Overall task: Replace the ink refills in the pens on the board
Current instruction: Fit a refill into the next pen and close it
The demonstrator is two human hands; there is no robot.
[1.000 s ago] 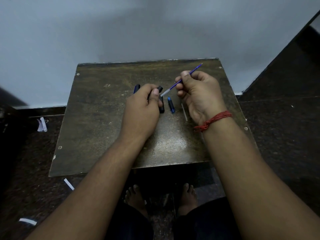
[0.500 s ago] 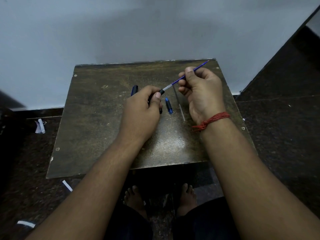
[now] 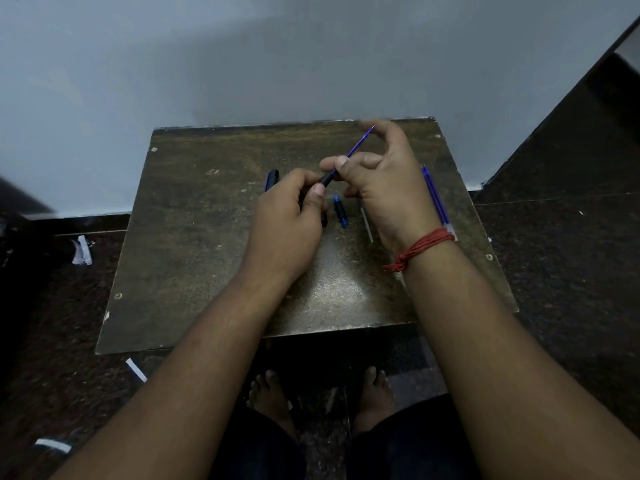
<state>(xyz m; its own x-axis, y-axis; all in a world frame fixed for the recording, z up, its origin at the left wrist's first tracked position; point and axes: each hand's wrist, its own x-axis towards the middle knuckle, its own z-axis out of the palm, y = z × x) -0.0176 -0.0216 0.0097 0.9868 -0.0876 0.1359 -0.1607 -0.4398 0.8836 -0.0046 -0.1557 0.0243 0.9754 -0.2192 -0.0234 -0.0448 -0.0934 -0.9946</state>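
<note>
At the centre of the frame, above the dark worktop [image 3: 194, 258], we hold a black pen barrel [image 3: 325, 178] in our curled left hand [image 3: 287, 216] while our right hand [image 3: 384, 188] pinches a blue refill [image 3: 358, 143] between thumb and finger, the other fingers spread. The refill's lower end sits in the barrel mouth, most of its length showing, so we judge this pen only half reloaded. Still on the worktop: a second blue refill [image 3: 437, 199] at right, a blue pen part [image 3: 341, 211], a thin pale rod [image 3: 367, 225] and another pen [image 3: 272, 179] behind our left hand. More work remains.
</note>
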